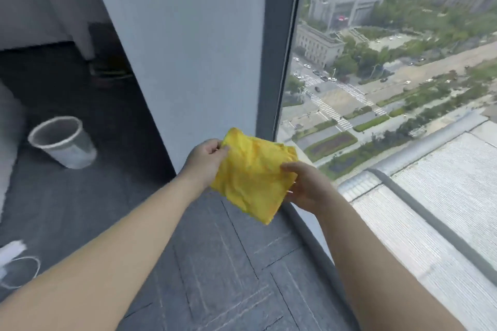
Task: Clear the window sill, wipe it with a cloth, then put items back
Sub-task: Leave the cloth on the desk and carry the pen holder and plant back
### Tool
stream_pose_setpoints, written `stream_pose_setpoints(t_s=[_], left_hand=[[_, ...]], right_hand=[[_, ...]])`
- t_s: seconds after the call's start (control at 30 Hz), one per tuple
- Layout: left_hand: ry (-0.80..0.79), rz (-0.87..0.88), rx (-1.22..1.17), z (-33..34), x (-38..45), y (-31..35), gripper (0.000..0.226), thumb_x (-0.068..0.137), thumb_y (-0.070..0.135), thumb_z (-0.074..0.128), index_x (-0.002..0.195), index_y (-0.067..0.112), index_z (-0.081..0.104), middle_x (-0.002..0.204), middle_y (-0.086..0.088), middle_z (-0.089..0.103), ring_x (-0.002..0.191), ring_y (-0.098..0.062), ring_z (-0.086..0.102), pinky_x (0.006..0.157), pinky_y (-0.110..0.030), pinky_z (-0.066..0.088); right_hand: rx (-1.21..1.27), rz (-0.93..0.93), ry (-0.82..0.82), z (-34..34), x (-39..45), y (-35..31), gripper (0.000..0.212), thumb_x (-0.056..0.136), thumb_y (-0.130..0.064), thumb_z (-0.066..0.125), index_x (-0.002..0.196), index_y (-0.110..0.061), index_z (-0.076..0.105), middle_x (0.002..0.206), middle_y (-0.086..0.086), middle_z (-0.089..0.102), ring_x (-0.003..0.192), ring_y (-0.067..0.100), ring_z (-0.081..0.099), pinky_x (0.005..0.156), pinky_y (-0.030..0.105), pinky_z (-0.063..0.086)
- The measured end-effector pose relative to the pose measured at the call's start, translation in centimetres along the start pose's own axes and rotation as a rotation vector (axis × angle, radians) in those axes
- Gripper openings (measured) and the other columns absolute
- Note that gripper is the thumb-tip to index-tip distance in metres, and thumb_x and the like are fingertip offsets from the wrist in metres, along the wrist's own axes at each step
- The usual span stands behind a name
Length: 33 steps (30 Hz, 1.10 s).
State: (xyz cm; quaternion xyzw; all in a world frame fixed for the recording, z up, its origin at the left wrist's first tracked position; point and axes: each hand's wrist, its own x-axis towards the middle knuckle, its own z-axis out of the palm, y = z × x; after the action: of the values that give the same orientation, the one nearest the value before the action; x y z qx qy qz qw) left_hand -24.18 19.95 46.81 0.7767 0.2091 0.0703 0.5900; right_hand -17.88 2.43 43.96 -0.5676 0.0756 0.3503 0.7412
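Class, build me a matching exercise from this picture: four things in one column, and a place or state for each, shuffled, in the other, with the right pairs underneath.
Column one
1. yellow cloth
2. waste bin
3. left hand
4. right hand

Column two
A. stands on the dark floor, far left
B. grips the cloth's right edge
C. held in the air between both hands
D. pinches the cloth's upper left corner

Pairs: 1-C, 2-A, 3-D, 4-B
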Motion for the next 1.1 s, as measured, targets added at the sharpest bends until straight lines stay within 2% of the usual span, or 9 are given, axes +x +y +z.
stream_pose_setpoints(t_s=[0.13, 0.27, 0.37, 0.47, 0.6, 0.7, 0.83, 0.97, 1.1], left_hand=[[0.307, -0.036, -0.032, -9.5, -1.4, -1.3, 0.017, 0.091, 0.012, 0.043, 0.076, 0.014, 0.051, 0.069, -0.004, 0.046, 0.061, -0.012, 0.039, 0.047, -0.014, 0.032], [0.537, -0.062, -0.054, -18.0, -4.6, -3.0, 0.016, 0.091, 0.017, 0.042, 0.077, 0.012, 0.048, 0.074, -0.007, 0.041, 0.067, -0.016, 0.037, 0.055, -0.025, 0.028], [0.706, -0.085, -0.060, -23.5, -7.7, -4.5, 0.019, 0.092, 0.019, 0.042, 0.075, 0.012, 0.048, 0.075, -0.008, 0.043, 0.068, -0.018, 0.038, 0.056, -0.028, 0.027], [0.858, -0.110, -0.064, -28.8, -11.0, -6.6, 0.022, 0.091, 0.020, 0.042, 0.071, 0.014, 0.047, 0.070, -0.007, 0.043, 0.068, -0.018, 0.039, 0.060, -0.031, 0.030], [1.028, -0.125, -0.078, -36.6, -14.6, -9.4, 0.022, 0.091, 0.021, 0.042, 0.072, 0.012, 0.048, 0.069, -0.010, 0.041, 0.066, -0.019, 0.038, 0.062, -0.031, 0.029], [1.108, -0.114, -0.013, -43.4, -16.3, -11.3, 0.025, 0.092, 0.019, 0.040, 0.072, 0.005, 0.046, 0.064, -0.006, 0.034, 0.061, -0.017, 0.032, 0.057, -0.032, 0.024], [1.154, -0.102, 0.022, -53.3, -17.6, -13.8, 0.020, 0.093, 0.018, 0.039, 0.078, 0.006, 0.046, 0.063, -0.003, 0.034, 0.060, -0.016, 0.031, 0.055, -0.031, 0.024], [1.161, -0.116, -0.022, -63.1, -18.2, -14.9, 0.017, 0.094, 0.020, 0.037, 0.083, 0.011, 0.047, 0.075, -0.011, 0.039, 0.070, -0.019, 0.037, 0.055, -0.028, 0.026], [1.091, -0.148, -0.150, -70.5, -17.5, -16.1, 0.019, 0.092, 0.021, 0.042, 0.075, 0.020, 0.051, 0.080, -0.004, 0.052, 0.086, -0.020, 0.047, 0.072, -0.032, 0.037]], right_hand=[[-0.235, -0.073, -0.125, 10.4, 3.4, 0.5, 0.029, 0.090, -0.004, 0.048, 0.119, -0.003, 0.052, 0.095, 0.010, 0.062, 0.082, 0.024, 0.060, 0.069, 0.035, 0.051], [-0.460, -0.142, -0.291, 20.4, 4.4, 2.3, 0.022, 0.092, -0.014, 0.049, 0.114, -0.012, 0.053, 0.105, 0.007, 0.059, 0.100, 0.027, 0.057, 0.086, 0.042, 0.050], [-0.583, -0.178, -0.410, 27.3, 3.8, 4.3, 0.006, 0.092, -0.017, 0.049, 0.095, -0.021, 0.053, 0.107, 0.007, 0.057, 0.104, 0.029, 0.055, 0.096, 0.048, 0.047], [-0.665, -0.237, -0.522, 34.0, 2.7, 6.7, 0.007, 0.092, -0.015, 0.048, 0.088, -0.020, 0.050, 0.097, 0.002, 0.056, 0.099, 0.025, 0.054, 0.090, 0.043, 0.047], [-0.773, -0.369, -0.644, 43.4, 0.9, 10.2, 0.007, 0.093, -0.013, 0.045, 0.099, -0.010, 0.048, 0.090, 0.000, 0.054, 0.095, 0.022, 0.051, 0.076, 0.033, 0.045], [-0.894, -0.508, -0.684, 51.0, 0.2, 13.3, 0.026, 0.095, -0.014, 0.042, 0.112, 0.004, 0.045, 0.102, 0.018, 0.054, 0.099, 0.032, 0.051, 0.089, 0.042, 0.043], [-0.917, -0.551, -0.716, 61.2, 0.3, 17.0, 0.025, 0.095, -0.016, 0.040, 0.113, 0.001, 0.044, 0.093, 0.007, 0.049, 0.090, 0.021, 0.046, 0.081, 0.038, 0.039], [-0.891, -0.507, -0.726, 70.8, 0.0, 20.0, 0.012, 0.095, -0.016, 0.040, 0.099, -0.004, 0.043, 0.076, -0.003, 0.043, 0.085, 0.021, 0.042, 0.075, 0.031, 0.033], [-0.855, -0.462, -0.697, 78.5, 1.0, 21.8, 0.013, 0.096, -0.016, 0.040, 0.100, -0.004, 0.043, 0.090, 0.006, 0.046, 0.088, 0.022, 0.043, 0.078, 0.035, 0.037]])
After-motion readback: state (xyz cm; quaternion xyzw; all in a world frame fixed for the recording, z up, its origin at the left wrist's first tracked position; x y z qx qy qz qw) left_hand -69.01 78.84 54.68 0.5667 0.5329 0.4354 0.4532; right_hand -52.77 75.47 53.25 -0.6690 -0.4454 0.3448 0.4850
